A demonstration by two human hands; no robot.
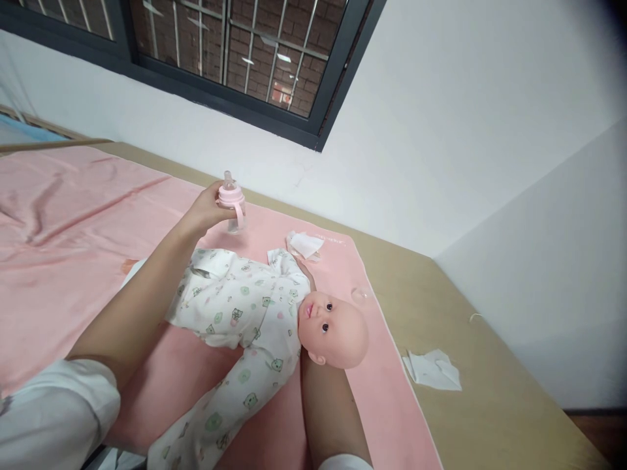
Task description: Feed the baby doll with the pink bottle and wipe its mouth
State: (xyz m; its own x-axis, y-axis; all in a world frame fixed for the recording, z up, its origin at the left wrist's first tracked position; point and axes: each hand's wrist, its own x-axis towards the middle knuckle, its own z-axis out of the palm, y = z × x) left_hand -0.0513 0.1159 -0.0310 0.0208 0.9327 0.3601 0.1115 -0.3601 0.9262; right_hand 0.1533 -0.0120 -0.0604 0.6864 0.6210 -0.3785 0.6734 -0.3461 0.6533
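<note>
Cradling the doll (249,294), right hand (307,274) grip unclear, left hand (204,210) clasping the bottle (232,195); next move presumably needs steady alignment.

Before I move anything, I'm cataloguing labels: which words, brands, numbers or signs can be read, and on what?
None can be read.
Pink mat: pale lettering near its far edge, too small and blurred.
Bottle: no lettering I can make out.

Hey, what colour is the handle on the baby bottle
The bottle handle is light pink, best seen in the head view.
</note>
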